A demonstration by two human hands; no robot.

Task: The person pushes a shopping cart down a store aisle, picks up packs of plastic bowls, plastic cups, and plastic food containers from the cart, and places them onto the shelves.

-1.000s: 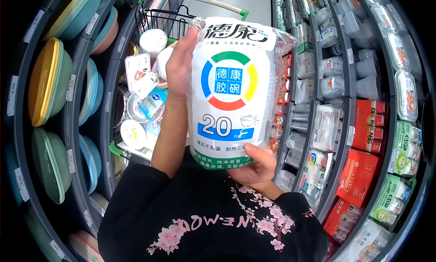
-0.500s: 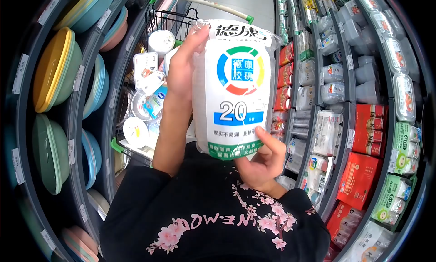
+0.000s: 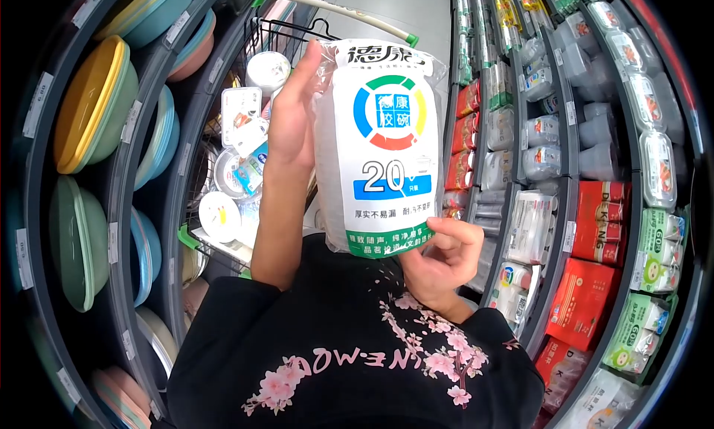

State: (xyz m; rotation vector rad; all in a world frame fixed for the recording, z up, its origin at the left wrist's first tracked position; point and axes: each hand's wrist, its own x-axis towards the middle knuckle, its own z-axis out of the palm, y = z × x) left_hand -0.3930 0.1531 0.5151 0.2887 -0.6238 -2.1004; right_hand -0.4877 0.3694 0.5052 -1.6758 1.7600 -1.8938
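Note:
A clear-wrapped pack of plastic bowls (image 3: 383,154) stands upright in front of my chest, its white label with a coloured ring and the number 20 turned towards me. My left hand (image 3: 292,120) grips the pack along its left side, the thumb near the top corner; its other fingers are hidden behind the wrapping. At the lower right corner, my right hand (image 3: 445,258) pinches the green-printed bottom edge between thumb and forefinger, with the remaining fingers curled.
Beyond my left arm is a shopping cart (image 3: 199,206) holding tubs (image 3: 268,71) and packets. Shelves on the left carry stacked coloured basins (image 3: 93,109). Shelves on the right hold red boxes (image 3: 584,302), cup packs and wrapped containers (image 3: 657,167). The aisle floor (image 3: 390,5) runs ahead.
The pack has shifted slightly left and straightened. My right hand has moved from the label's lower front to the bottom right corner, while my left hand keeps its hold.

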